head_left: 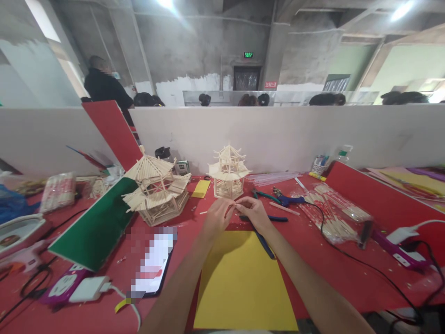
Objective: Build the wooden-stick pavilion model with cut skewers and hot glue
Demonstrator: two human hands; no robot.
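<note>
One smaller stick pagoda (229,172), far side
Nearer, left hand (219,214) and right hand (255,212) meet, fingertips pinched; on what, I cannot tell.

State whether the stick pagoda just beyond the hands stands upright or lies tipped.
Upright: the stick pagoda sits base-down on the red table, with its pointed roof uppermost.

- Ceiling light (166,3) glares high beyond the left hand (219,215).
- Soft shadow dims the yellow sheet (248,290) below that hand.
- Pixelation masks the phone (153,264) to its left.
- Outer edges stretch.
</note>
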